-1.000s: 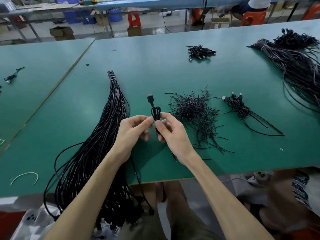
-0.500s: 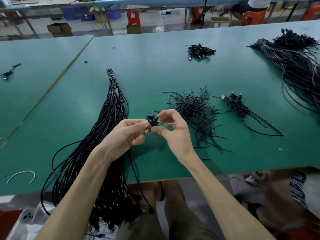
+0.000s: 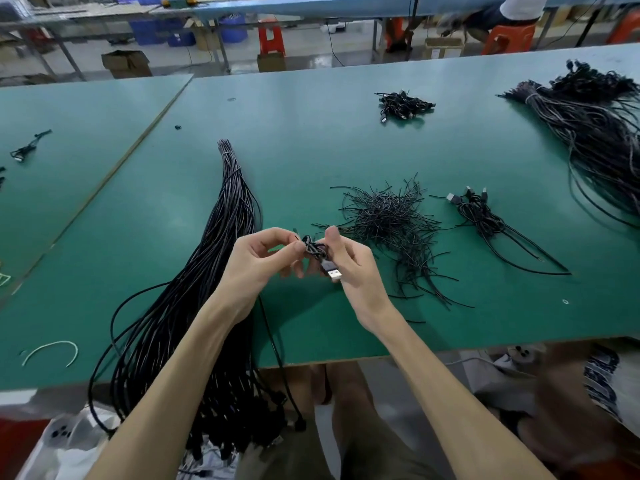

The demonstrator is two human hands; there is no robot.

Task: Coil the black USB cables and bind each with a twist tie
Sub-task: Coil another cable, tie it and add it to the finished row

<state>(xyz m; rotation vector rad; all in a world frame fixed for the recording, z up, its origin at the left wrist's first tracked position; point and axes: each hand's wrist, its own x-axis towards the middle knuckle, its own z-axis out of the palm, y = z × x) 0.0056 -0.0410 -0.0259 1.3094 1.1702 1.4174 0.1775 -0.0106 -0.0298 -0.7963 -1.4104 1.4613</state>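
Held above surface (image 3: pixel 311 140), near front edge: coiled cable (image 3: pixel 314 249), between 2 hands. At coil's left, left hand (image 3: pixel 258 268) pinches loops with fingers (image 3: pixel 277 235), likely to stop them springing open. At coil's right, right hand (image 3: pixel 349 268) grips it with thumb on top. USB plug (image 3: pixel 333 273) pokes out below.

Tie on coil: too small to tell.

Close right of hands, for easy reach: tie pile (image 3: pixel 391 223). At left, draped over edge, probably next stock: uncoiled cable bundle (image 3: pixel 221 271).
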